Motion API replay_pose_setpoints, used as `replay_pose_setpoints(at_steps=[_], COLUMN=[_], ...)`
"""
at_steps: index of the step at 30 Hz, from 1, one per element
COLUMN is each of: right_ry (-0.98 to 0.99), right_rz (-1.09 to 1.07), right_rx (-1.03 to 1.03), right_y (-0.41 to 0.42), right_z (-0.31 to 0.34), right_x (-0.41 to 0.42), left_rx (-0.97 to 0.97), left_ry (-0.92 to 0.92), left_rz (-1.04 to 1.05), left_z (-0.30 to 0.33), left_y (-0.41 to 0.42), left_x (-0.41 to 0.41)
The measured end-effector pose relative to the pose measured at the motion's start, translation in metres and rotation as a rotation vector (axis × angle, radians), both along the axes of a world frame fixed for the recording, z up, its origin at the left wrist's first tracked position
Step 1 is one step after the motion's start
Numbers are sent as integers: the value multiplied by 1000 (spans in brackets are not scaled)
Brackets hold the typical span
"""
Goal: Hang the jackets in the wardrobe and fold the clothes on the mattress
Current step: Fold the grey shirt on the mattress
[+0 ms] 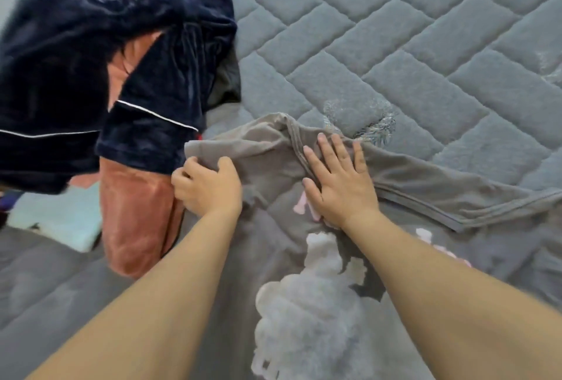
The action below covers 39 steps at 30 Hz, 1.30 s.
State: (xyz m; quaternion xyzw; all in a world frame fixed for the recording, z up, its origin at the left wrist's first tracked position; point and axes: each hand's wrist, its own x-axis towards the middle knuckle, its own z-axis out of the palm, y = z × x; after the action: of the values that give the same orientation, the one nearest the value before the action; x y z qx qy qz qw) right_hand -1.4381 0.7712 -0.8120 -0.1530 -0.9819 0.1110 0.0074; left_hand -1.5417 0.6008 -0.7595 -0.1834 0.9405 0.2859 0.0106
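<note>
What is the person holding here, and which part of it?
The left hand grips the grey-brown printed T-shirt at its folded sleeve edge. The right hand holds nothing; it presses flat on the shirt near the collar.

Far and right, the quilted mattress [380, 33] lies bare, open for a hand to pass. On the left a heap blocks the way: a navy velvet garment [121, 45] over a rust one [137, 218], a pale blue fold [57, 218] at its near left. The grey shirt [273, 258] covers the near middle, both forearms across it
</note>
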Motion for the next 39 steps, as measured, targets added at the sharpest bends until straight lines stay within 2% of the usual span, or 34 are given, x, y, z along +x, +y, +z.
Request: replay_pose_setpoints(at_steps=[3,4,6,8,10,13,15,17,19,22,24,26,29,31,32,34,36,37,39], right_ry=[9,14,21,35,27,42,59,74,86,85,88,94,113,152,185,285,368,368,243], right_rz=[-17,-14,-24,-28,-21,-33,-43,-40,-34,-36,-35,-29,-42,-44,-53,-170,-476,-612,-676], right_rx=[78,74,70,66,67,54,49,49,61,56,57,58,62,38,18,-28,-83,-104,-67], right_y=[0,-2,-3,-3,-4,-1,-2,-1,0,-1,-1,0,1,1,1,0,8,15,32], right_z=[-23,-23,-20,-19,-19,-19,-21,-22,-23,-26,-27,-28,-29,-26,-25,-18,-6,0,4], right_x=[-2,-2,-4,-6,-4,-4,-4,-4,-5,-4,-5,-5,-5,-6,-5,-2,10,20,49], left_rx=[-165,-140,95,292,219,-23,-21,10,5,-25,134,301,353,385,363,203,-2,-104,-208], left_ry=[-338,-390,-406,-355,-262,-50,70,79,-60,-304,-311,-197,133,166,134,64,-51,-164,-347], left_rz=[43,23,-51,-140,-196,-311,-387,-426,-389,-197,-28,25,-322,-589,-693,-879,-1043,-1125,-1197], left_z=[0,1,1,7,16,30,38,39,30,1,2,17,45,52,49,37,22,14,3], left_y=[-11,-13,-14,-15,-22,-27,-18,-3,2,-16,-21,-14,10,28,36,50,56,58,60], left_x=[-45,-55,-69,-76,-84,-93,-86,-71,-60,-68,-82,-90,-79,-60,-49,-27,2,16,37])
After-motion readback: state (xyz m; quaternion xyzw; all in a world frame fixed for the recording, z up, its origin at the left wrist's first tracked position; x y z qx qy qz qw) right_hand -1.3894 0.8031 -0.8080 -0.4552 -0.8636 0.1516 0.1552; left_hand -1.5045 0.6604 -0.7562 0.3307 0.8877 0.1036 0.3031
